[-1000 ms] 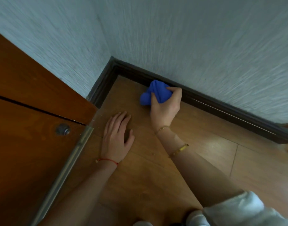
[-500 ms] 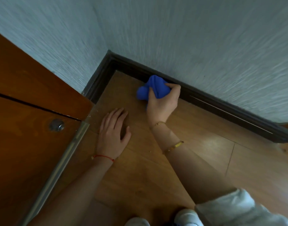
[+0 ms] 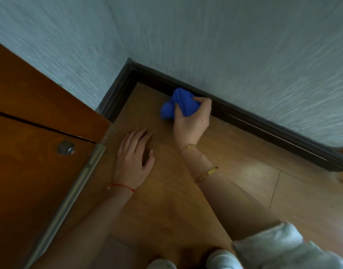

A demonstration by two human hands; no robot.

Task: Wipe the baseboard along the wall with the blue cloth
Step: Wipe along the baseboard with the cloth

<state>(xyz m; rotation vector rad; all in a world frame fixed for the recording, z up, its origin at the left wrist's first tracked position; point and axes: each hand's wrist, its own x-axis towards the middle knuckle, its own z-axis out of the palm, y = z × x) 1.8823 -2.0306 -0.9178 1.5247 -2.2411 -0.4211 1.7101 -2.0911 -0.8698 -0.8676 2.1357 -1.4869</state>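
A brown wooden door [image 3: 30, 152] stands at the left. Beside it, the left hand [image 3: 132, 158] rests flat on the wooden floor [image 3: 186, 200], fingers straight and slightly spread. To its right, the right hand [image 3: 192, 121] grips the bunched blue cloth [image 3: 178, 105], pressing it against the dark baseboard [image 3: 263, 129] below the pale wall [image 3: 244, 55], near the corner.
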